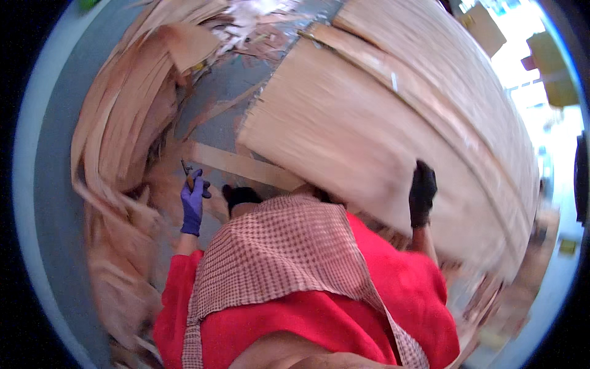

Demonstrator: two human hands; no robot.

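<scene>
My left hand (193, 200), in a purple glove, is closed around a small dark hand tool with a narrow pointed tip (186, 166); its exact kind is too small to tell. It is held above the floor, beside a narrow strip of veneer (246, 166). On the right, my right hand (423, 192) wears a black glove, and its fingers look curled closed. This hand is over a large pale wood veneer sheet (332, 104); whether it touches the sheet or holds anything is hidden.
More wide veneer sheets (430, 55) lie stacked beyond, with lengthwise edges between them. A tall heap of bent veneer offcuts (135, 111) runs along the left. Torn scraps (264, 37) litter the grey floor (224, 83) at the top. Yellowish boxes (550, 67) stand at the far right.
</scene>
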